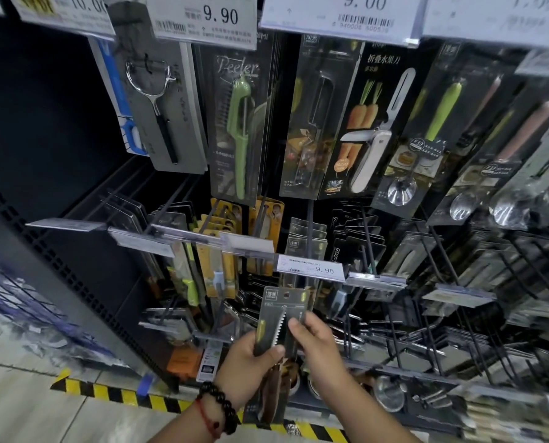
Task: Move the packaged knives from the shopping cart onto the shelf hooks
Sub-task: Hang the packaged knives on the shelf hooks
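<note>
Both hands are raised at the 6 o'clock part of the view, in front of a dark shelf rack of hanging kitchen tools. The left hand [250, 353] grips the lower left edge of a packaged knife [282, 314], thumb across the front of the card and fingers curled behind it. The right hand [317, 346] pinches the same package from the right, thumb tip on the card face beside the blade. The package is upright with a slight tilt; a serrated blade shows through the front, and a yellow-green strip runs down its left edge. The round hang hole at the top of the card sits just below a price tag reading 9.90 [311, 268]; whether the hole is on a hook I cannot tell. More dark card material hangs below the left hand, too blurred to identify.

The left wrist carries a dark bead bracelet [222, 407] and a red cord [207, 417].

At 12 o'clock hang a green peeler package [239, 123] and, to its right, a folding fruit knife package [369, 123] printed with carrots. At 11 o'clock is a metal Y-peeler on a grey card [161, 107]. Spoon packages [404, 187] hang at 2 o'clock. Yellow-carded packs [222, 251] hang on hooks at 10 o'clock from the hands. Yellow-and-black floor tape [123, 394] runs along the shelf base at 8 o'clock.
</note>
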{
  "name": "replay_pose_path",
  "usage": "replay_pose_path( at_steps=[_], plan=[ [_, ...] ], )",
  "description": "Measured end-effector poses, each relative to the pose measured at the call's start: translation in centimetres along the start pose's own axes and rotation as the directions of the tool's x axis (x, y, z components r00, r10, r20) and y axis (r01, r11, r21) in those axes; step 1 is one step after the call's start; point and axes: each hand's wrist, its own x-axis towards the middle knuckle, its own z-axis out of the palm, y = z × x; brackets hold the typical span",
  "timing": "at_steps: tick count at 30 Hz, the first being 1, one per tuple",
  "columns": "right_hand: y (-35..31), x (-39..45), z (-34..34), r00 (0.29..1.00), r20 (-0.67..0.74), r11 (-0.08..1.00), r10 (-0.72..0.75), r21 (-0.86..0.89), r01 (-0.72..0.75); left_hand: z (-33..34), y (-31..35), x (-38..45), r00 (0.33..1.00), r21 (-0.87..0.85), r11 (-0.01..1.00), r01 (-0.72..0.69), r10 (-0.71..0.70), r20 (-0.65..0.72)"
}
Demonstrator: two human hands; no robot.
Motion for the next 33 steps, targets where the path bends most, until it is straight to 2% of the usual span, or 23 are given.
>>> replay_pose_path(
  at_steps=[2,4,5,6,8,10,11,13,15,17,23,27,30,33],
  plan=[
    [-0.7,0.3,0.4,0.998,-0.036,0.999,-0.043,0.013,0.043,0.3,0.3,0.5,0.999,0.076,0.996,-0.042,0.043,-0.006],
    [-1.1,0.6,0.4,0.993,-0.095,0.997,-0.072,-0.018,0.070,-0.2,1.3,0.8,0.981,0.275,0.956,-0.100,0.141,-0.135],
    [-1.4,0.7,0.3,0.990,-0.127,0.997,-0.065,-0.037,0.061,-0.7,2.1,0.9,0.947,0.393,0.910,-0.133,0.234,-0.220],
    [-1.4,1.1,0.0,0.988,-0.145,0.997,-0.059,-0.050,0.052,-1.4,2.9,0.9,0.890,0.489,0.851,-0.192,0.360,-0.278],
    [-1.7,1.6,-0.4,0.983,-0.175,0.998,-0.051,-0.046,0.043,-3.0,5.0,1.1,0.729,0.678,0.662,-0.319,0.629,-0.270],
    [-2.0,2.2,-0.8,0.979,-0.194,0.997,-0.056,-0.054,0.047,-4.2,6.9,1.7,0.580,0.833,0.447,-0.325,0.790,-0.197],
    [-2.4,2.4,-0.9,0.978,-0.196,0.997,-0.068,-0.057,0.058,-4.7,7.9,2.1,0.548,0.883,0.369,-0.289,0.820,-0.163],
    [-2.8,2.9,-0.9,0.975,-0.200,0.995,-0.093,-0.057,0.083,-5.6,9.7,3.1,0.576,0.938,0.276,-0.209,0.810,-0.110],
    [-3.0,3.3,-0.8,0.974,-0.207,0.995,-0.093,-0.039,0.087,-6.2,10.8,4.1,0.656,0.963,0.229,-0.141,0.750,-0.082],
    [-3.0,3.6,-0.9,0.973,-0.213,0.996,-0.089,-0.019,0.086,-6.5,11.3,4.7,0.695,0.973,0.203,-0.110,0.715,-0.070],
    [-2.9,4.7,-1.4,0.966,-0.254,0.998,-0.057,-0.015,0.055,-6.4,11.3,4.8,0.659,0.976,0.199,-0.091,0.747,-0.091],
    [-2.7,6.3,-1.6,0.960,-0.278,0.999,-0.027,-0.050,0.014,-6.4,11.4,4.9,0.659,0.977,0.193,-0.091,0.747,-0.086],
    [-3.5,7.3,-1.4,0.942,-0.331,0.991,0.057,-0.096,-0.093,-6.4,11.4,4.9,0.661,0.979,0.185,-0.079,0.745,-0.088],
    [-3.9,8.1,-1.5,0.943,-0.321,0.984,0.085,-0.120,-0.129,-6.5,11.4,5.0,0.663,0.981,0.179,-0.077,0.744,-0.084]
  ],
)
